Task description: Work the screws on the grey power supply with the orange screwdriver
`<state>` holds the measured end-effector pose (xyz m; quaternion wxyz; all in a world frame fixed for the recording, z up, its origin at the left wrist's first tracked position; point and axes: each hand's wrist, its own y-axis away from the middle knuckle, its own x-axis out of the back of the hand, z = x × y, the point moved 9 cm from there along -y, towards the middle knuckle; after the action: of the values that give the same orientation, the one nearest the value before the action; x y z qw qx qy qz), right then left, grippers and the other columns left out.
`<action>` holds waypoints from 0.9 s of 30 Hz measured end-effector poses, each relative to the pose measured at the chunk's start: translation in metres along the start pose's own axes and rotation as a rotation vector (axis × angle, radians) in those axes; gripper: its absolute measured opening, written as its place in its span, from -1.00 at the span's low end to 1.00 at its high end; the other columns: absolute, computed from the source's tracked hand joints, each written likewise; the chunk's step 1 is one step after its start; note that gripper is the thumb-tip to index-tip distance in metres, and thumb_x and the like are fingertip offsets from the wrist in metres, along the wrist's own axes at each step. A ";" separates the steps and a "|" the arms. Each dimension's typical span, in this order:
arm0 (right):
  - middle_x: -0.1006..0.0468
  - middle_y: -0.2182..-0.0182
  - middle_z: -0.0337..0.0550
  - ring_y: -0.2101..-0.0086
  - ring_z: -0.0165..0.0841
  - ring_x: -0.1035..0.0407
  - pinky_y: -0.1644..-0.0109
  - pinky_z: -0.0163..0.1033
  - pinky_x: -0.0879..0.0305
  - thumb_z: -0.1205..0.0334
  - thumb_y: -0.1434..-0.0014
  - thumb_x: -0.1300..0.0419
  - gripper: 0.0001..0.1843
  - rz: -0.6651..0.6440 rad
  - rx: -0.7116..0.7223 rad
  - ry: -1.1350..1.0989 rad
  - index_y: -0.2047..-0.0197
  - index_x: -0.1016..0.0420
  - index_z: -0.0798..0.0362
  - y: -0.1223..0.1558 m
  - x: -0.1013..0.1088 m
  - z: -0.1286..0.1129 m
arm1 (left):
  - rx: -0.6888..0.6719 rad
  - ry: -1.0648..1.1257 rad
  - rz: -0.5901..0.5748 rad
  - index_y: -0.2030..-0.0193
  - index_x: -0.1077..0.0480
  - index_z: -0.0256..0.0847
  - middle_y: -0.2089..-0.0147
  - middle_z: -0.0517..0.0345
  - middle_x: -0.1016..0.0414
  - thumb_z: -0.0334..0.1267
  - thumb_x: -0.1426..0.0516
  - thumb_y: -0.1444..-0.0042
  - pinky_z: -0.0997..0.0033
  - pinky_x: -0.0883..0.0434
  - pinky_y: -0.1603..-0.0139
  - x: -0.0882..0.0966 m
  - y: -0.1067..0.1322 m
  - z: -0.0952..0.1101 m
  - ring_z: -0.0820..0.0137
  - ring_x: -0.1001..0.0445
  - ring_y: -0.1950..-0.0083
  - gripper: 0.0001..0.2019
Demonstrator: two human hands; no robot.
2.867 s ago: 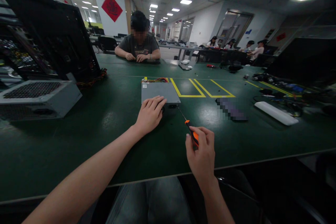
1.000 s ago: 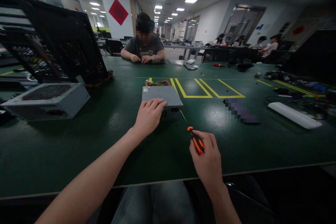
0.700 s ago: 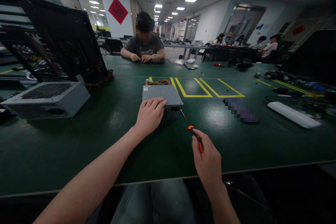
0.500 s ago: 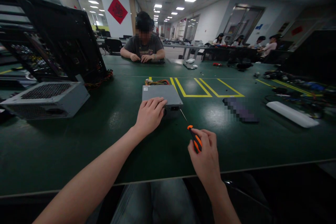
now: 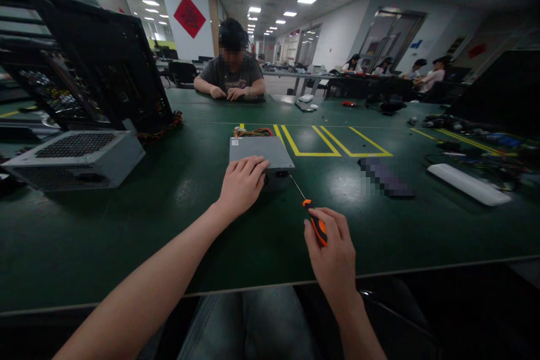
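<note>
A flat grey metal power supply box lies on the green table in front of me, with coloured wires at its far end. My left hand rests flat on its near edge, fingers stretched over the top. My right hand is closed round the orange and black handle of a screwdriver. The thin shaft points up and left, and its tip sits at the box's near right corner.
A larger grey power supply and an open black computer case stand at the left. A white bar, cables and yellow floor-tape lines lie to the right. A person sits across the table; others sit farther back.
My right hand has shifted its grip on the screwdriver handle, turning it slightly while the tip stays at the box's corner. The left hand has stayed on the box.
</note>
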<state>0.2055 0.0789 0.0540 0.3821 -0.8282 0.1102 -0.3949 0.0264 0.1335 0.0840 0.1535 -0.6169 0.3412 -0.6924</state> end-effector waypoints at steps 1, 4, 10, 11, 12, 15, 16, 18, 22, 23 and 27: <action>-0.34 0.17 -0.05 0.18 -0.32 -0.36 0.17 -0.17 -0.40 0.29 -0.16 -0.03 -0.77 0.007 0.001 0.014 0.09 -0.32 0.03 0.000 0.000 0.000 | 0.000 0.002 0.001 -0.08 -0.28 -0.16 -0.12 0.04 -0.34 -0.32 0.05 -0.20 0.18 -0.22 -0.01 0.000 0.000 0.000 0.23 -0.28 -0.11 -0.68; -0.30 0.18 -0.04 0.20 -0.32 -0.35 0.21 -0.17 -0.41 0.32 -0.14 -0.02 -0.73 0.018 -0.004 0.043 0.06 -0.31 0.04 0.000 0.000 0.000 | 0.000 0.003 -0.005 -0.09 -0.28 -0.15 -0.11 0.03 -0.35 -0.32 0.07 -0.21 0.18 -0.21 -0.02 0.000 0.000 0.000 0.23 -0.28 -0.11 -0.68; -0.43 0.21 -0.12 0.21 -0.36 -0.38 0.15 -0.22 -0.39 0.32 -0.17 -0.04 -0.72 0.051 0.040 -0.006 0.02 -0.28 0.00 0.002 0.004 -0.003 | 0.002 0.003 -0.011 -0.08 -0.28 -0.16 -0.12 0.03 -0.34 -0.29 0.06 -0.21 0.17 -0.22 -0.02 0.001 0.000 0.001 0.22 -0.28 -0.12 -0.69; -0.44 0.22 -0.13 0.22 -0.38 -0.38 0.15 -0.24 -0.38 0.32 -0.18 -0.04 -0.74 0.049 0.041 -0.015 0.03 -0.29 0.00 0.002 0.004 -0.003 | 0.003 0.003 -0.011 -0.08 -0.28 -0.16 -0.12 0.03 -0.34 -0.29 0.06 -0.21 0.17 -0.21 -0.02 0.001 0.000 0.001 0.22 -0.28 -0.12 -0.69; -0.45 0.22 -0.14 0.22 -0.39 -0.39 0.15 -0.25 -0.38 0.32 -0.19 -0.03 -0.75 0.045 0.039 -0.024 0.04 -0.30 0.00 0.002 0.004 -0.003 | 0.003 0.003 -0.011 -0.08 -0.28 -0.16 -0.12 0.03 -0.34 -0.29 0.06 -0.21 0.17 -0.21 -0.02 0.001 0.000 0.000 0.22 -0.28 -0.11 -0.69; -0.43 0.22 -0.13 0.23 -0.39 -0.38 0.15 -0.24 -0.38 0.30 -0.19 -0.04 -0.80 0.044 0.027 -0.021 0.09 -0.33 0.00 0.001 0.005 -0.003 | 0.002 0.002 -0.013 -0.08 -0.28 -0.17 -0.12 0.03 -0.34 -0.28 0.05 -0.22 0.18 -0.21 -0.01 0.000 0.000 0.001 0.23 -0.28 -0.11 -0.69; -0.41 0.22 -0.12 0.22 -0.37 -0.37 0.15 -0.22 -0.38 0.29 -0.18 -0.05 -0.80 0.051 0.028 -0.010 0.10 -0.33 0.01 0.000 0.005 -0.003 | 0.003 0.002 -0.014 -0.08 -0.28 -0.17 -0.12 0.03 -0.34 -0.28 0.05 -0.22 0.18 -0.21 -0.01 0.000 0.000 0.001 0.23 -0.28 -0.11 -0.69; -0.36 0.20 -0.08 0.22 -0.35 -0.35 0.16 -0.18 -0.39 0.30 -0.15 -0.07 -0.78 0.064 0.035 0.015 0.10 -0.32 0.01 0.000 0.006 -0.005 | 0.007 0.001 -0.014 -0.08 -0.28 -0.18 -0.12 0.03 -0.34 -0.28 0.05 -0.22 0.18 -0.21 -0.01 0.000 0.000 0.000 0.23 -0.28 -0.11 -0.69; -0.34 0.21 -0.08 0.19 -0.34 -0.33 0.17 -0.17 -0.39 0.35 -0.14 -0.06 -0.75 0.088 0.039 0.030 0.08 -0.29 0.03 -0.001 0.008 -0.005 | 0.007 -0.001 -0.017 -0.07 -0.28 -0.18 -0.12 0.03 -0.34 -0.28 0.05 -0.22 0.19 -0.21 -0.02 -0.001 0.000 0.000 0.23 -0.27 -0.12 -0.70; -0.36 0.22 -0.09 0.20 -0.34 -0.33 0.16 -0.18 -0.38 0.34 -0.14 -0.07 -0.75 0.096 0.036 0.026 0.08 -0.28 0.03 0.000 0.009 -0.005 | 0.007 -0.003 -0.017 -0.07 -0.28 -0.18 -0.12 0.03 -0.34 -0.28 0.05 -0.22 0.19 -0.20 -0.03 -0.001 0.000 0.000 0.23 -0.27 -0.12 -0.70; -0.42 0.26 -0.14 0.25 -0.39 -0.35 0.17 -0.24 -0.37 0.32 -0.16 -0.08 -0.77 0.106 0.040 -0.012 0.08 -0.29 0.04 0.001 0.012 -0.004 | 0.004 -0.012 -0.013 -0.08 -0.27 -0.19 -0.12 0.03 -0.34 -0.28 0.05 -0.21 0.19 -0.20 -0.03 -0.001 0.000 0.000 0.23 -0.27 -0.11 -0.69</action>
<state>0.2107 0.0705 0.0612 0.4197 -0.8158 0.1439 -0.3709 0.0268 0.1345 0.0830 0.1522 -0.6228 0.3349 -0.6905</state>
